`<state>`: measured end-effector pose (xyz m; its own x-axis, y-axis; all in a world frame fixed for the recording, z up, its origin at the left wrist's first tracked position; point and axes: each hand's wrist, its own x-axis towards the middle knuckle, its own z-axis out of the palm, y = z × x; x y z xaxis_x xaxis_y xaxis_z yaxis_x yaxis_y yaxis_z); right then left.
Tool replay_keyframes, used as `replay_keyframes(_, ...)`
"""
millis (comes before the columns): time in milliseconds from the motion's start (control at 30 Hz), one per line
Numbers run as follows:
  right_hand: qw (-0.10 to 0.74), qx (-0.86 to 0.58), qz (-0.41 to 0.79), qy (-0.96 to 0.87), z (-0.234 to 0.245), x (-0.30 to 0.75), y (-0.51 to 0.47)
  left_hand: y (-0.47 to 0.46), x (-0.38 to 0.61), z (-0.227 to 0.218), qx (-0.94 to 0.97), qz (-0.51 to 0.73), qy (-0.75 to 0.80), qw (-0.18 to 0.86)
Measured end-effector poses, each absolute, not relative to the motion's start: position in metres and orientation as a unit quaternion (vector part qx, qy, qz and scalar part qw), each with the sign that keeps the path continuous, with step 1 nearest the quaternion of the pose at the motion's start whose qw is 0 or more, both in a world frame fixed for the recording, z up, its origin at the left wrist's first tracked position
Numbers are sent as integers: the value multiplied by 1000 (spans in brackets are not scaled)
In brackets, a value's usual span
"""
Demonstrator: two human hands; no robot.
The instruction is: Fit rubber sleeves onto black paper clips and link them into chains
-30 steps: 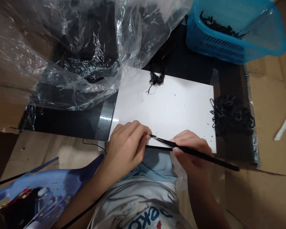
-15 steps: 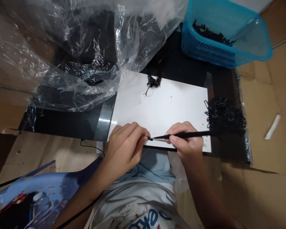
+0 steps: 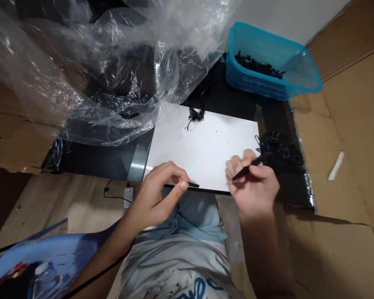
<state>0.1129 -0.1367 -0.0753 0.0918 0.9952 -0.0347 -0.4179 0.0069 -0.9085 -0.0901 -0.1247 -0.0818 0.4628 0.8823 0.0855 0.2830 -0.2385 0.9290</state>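
Near the front edge of the white sheet point(image 3: 202, 145), my left hand point(image 3: 162, 193) pinches a short black strip point(image 3: 193, 185) between thumb and forefinger. The strip's free end points right. Over the sheet's right front corner, my right hand point(image 3: 254, 185) is closed around black pointed tweezers point(image 3: 245, 170), tilted with the tip toward the lower left and apart from the strip. Just beyond that hand lies a tangled heap of black cord loops point(image 3: 279, 151). A smaller black cord clump point(image 3: 195, 115) rests at the sheet's back edge.
Clear plastic sheeting point(image 3: 124, 83) covers the back left of the black table point(image 3: 90, 160). A blue basket point(image 3: 255, 85) with black pieces inside stands at the back right. Cardboard point(image 3: 345, 124) lies along the right side. A blue plastic chair point(image 3: 65, 245) holding a bottle is at lower left.
My right hand has drawn the tweezers away from the strip, to the right, and turned them up. My left hand still pinches the strip, with more of it showing. The camera view has shifted.
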Motion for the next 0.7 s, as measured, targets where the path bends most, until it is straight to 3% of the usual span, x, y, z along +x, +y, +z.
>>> replay_keyframes(133,703,-496,252,-443,-81,131,-146,-127,-92,-80,702,347,407,471)
replay_keyframes(200,672,-523,134,-507,-89,133,-154,-127,-92,-80,695,361,406,471)
replay_keyframes(267,580,-562,83,-584,-97,133,-163,-126,-91,-82,684,372,408,476)
replay_keyframes(333,476,-600,72,-638,-106,135,-170,-124,-90,-84,675,384,408,480)
replay_keyframes(400,439,-621,74,-645,-111,136,-176,-123,-88,-86,672,396,406,477)
replay_keyframes(600,595,-531,194,-571,-89,127,-189,-125,-83,-83,681,397,382,482)
replay_keyframes(700,624,-470,264,-566,-68,114,-192,-129,-82,-78,711,400,356,456)
